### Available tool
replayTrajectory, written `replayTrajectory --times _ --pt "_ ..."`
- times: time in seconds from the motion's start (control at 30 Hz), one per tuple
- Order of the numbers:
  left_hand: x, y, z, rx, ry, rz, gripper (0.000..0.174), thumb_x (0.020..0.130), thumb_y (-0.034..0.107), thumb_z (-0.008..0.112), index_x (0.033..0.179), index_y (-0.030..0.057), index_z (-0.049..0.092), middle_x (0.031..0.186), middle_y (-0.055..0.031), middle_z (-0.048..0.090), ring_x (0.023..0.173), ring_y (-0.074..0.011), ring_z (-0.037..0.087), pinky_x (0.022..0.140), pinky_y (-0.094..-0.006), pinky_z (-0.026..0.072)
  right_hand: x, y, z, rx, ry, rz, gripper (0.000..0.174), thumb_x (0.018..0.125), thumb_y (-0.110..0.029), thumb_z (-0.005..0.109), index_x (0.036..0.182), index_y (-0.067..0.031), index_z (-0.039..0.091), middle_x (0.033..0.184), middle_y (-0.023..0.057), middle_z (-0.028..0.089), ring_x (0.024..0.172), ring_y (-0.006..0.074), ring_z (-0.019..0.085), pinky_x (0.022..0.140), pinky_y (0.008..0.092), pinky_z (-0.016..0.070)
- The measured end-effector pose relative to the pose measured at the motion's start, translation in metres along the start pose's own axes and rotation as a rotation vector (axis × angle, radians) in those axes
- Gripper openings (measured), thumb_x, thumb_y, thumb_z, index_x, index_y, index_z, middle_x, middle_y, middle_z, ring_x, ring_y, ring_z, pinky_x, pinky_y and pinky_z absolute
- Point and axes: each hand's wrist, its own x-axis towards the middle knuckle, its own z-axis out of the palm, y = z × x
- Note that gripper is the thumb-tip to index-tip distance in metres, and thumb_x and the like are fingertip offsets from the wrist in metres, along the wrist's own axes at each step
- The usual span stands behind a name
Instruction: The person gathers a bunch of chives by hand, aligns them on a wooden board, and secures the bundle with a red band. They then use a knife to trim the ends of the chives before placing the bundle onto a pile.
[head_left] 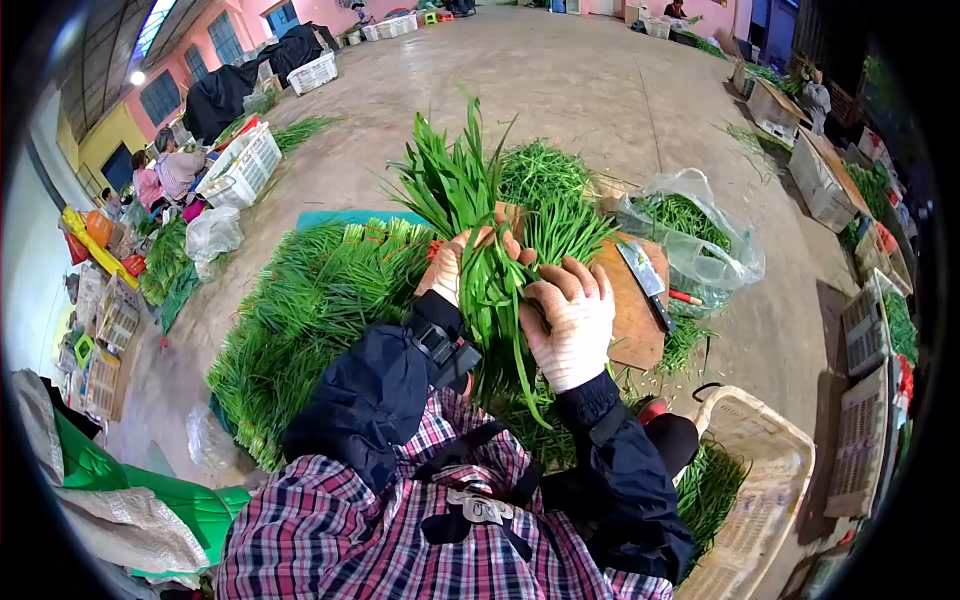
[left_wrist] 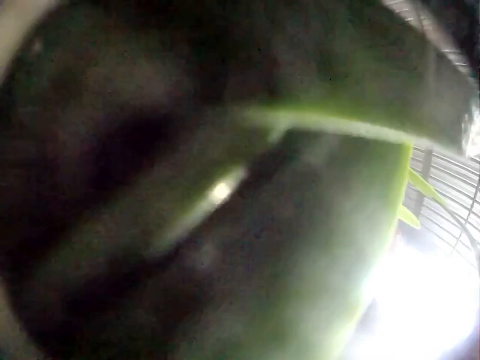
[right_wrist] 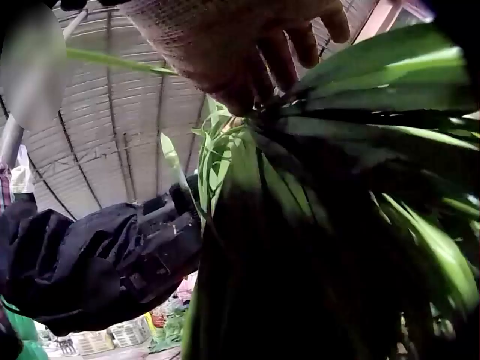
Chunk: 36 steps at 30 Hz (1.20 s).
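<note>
A bunch of long, flat green leaves, like garlic chives [head_left: 482,275], stands in front of the person's chest, tips fanned upward. The left hand [head_left: 455,265], in a light glove with bare fingertips, grips its middle from the left. On the other side the right hand [head_left: 572,320], gloved alike, pinches at the leaves with bent fingers. The right wrist view has this hand [right_wrist: 247,52] at the narrow point where the leaves [right_wrist: 232,161] gather. Blurred dark leaves [left_wrist: 322,247] fill most of the left wrist view, hiding the left hand there.
Many stacked green bunches [head_left: 320,310] lie at the left. A knife [head_left: 645,280] rests on the wooden board [head_left: 625,325] at right, beside a clear plastic bag [head_left: 735,265] of greens. Loose greens [head_left: 540,175] lie behind the bunch. A pale plastic basket [head_left: 770,450] stands at lower right.
</note>
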Motion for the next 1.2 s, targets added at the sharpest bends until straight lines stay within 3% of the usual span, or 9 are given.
replayTrajectory --times 0.2,0.23,0.43,0.63,0.8,0.9,0.97,1.03,1.2 --pt "-0.008 -0.012 -0.008 -0.041 0.050 0.043 0.035 0.071 0.043 0.074 0.080 0.0127 0.059 0.098 -0.0146 0.064 0.096 -0.0331 0.062 0.084 -0.0477 0.0527 -0.002 0.007 0.021 -0.084 0.003 -0.047 0.025 0.064 -0.014 0.070 0.084 -0.0102 0.056 0.099 0.0056 0.058 0.106 0.0295 0.051 0.096 0.0538 0.0322" --pt "-0.011 -0.015 -0.010 -0.131 0.056 0.067 0.051 0.075 0.037 0.070 0.101 -0.0053 0.058 0.092 -0.0149 0.064 0.100 -0.0326 0.060 0.087 -0.0440 0.0512 -0.001 0.008 0.022 -0.102 -0.016 -0.057 0.024 0.064 -0.014 0.070 0.083 -0.0099 0.056 0.098 0.0058 0.058 0.106 0.0298 0.051 0.096 0.0542 0.0320" --pt "-0.017 -0.004 -0.016 -0.161 0.184 0.045 0.037 0.082 0.030 0.060 0.093 -0.0052 0.061 0.089 -0.0163 0.065 0.094 -0.0314 0.063 0.082 -0.0411 0.0529 0.011 -0.008 0.016 -0.127 -0.140 -0.058 0.014 0.062 -0.009 0.064 0.073 -0.0073 0.056 0.096 0.0076 0.061 0.106 0.0326 0.053 0.098 0.0571 0.0290" --pt "-0.023 0.030 -0.050 -0.214 0.273 0.087 0.033 0.081 0.033 0.063 0.098 0.0039 0.062 0.089 -0.0157 0.066 0.089 -0.0323 0.064 0.076 -0.0506 0.0544 -0.023 0.002 -0.012 0.006 -0.347 0.053 0.012 0.062 -0.009 0.067 0.071 -0.0098 0.060 0.103 0.0060 0.061 0.111 0.0337 0.050 0.099 0.0534 0.0302" --pt "-0.032 0.071 -0.067 -0.187 0.467 0.293 0.034 0.082 0.039 0.061 0.085 0.0048 0.063 0.084 -0.0108 0.065 0.094 -0.0299 0.061 0.080 -0.0491 0.0518 -0.069 0.052 -0.057 -0.046 -0.434 0.274 0.015 0.061 -0.007 0.072 0.072 -0.0095 0.062 0.107 0.0080 0.063 0.113 0.0355 0.051 0.098 0.0508 0.0334" --pt "-0.031 0.109 -0.078 -0.108 0.533 0.419 0.026 0.084 0.031 0.060 0.083 0.0054 0.061 0.076 -0.0084 0.062 0.082 -0.0273 0.062 0.087 -0.0467 0.0500 -0.102 0.103 -0.071 -0.064 -0.372 0.470 0.013 0.065 -0.006 0.071 0.073 -0.0071 0.061 0.105 0.0105 0.063 0.112 0.0358 0.052 0.097 0.0469 0.0360" --pt "-0.031 0.132 -0.070 0.046 0.605 0.531 0.025 0.086 0.028 0.059 0.081 0.0035 0.060 0.072 -0.0084 0.061 0.068 -0.0226 0.059 0.089 -0.0448 0.0493 -0.117 0.125 -0.070 0.312 -0.182 0.835 0.006 0.075 -0.005 0.064 0.077 0.0001 0.061 0.111 0.0142 0.060 0.107 0.0265 0.054 0.091 0.0363 0.0419" --pt "-0.040 0.156 -0.083 -0.020 0.656 0.492 0.028 0.087 0.032 0.056 0.082 0.0052 0.060 0.081 -0.0114 0.062 0.091 -0.0301 0.061 0.086 -0.0494 0.0499 -0.122 0.145 -0.056 0.425 -0.110 0.998 0.007 0.077 -0.004 0.062 0.080 0.0027 0.062 0.114 0.0132 0.059 0.104 0.0210 0.054 0.089 0.0323 0.0422" --pt "-0.045 0.195 -0.106 -0.026 0.759 0.579 0.025 0.083 0.031 0.062 0.080 0.0057 0.059 0.079 -0.0085 0.061 0.094 -0.0340 0.059 0.082 -0.0521 0.0493 -0.095 0.154 0.014 0.682 0.094 1.079 0.015 0.081 -0.008 0.064 0.089 0.0035 0.061 0.111 0.0103 0.061 0.086 0.0103 0.053 0.078 0.0243 0.0431"
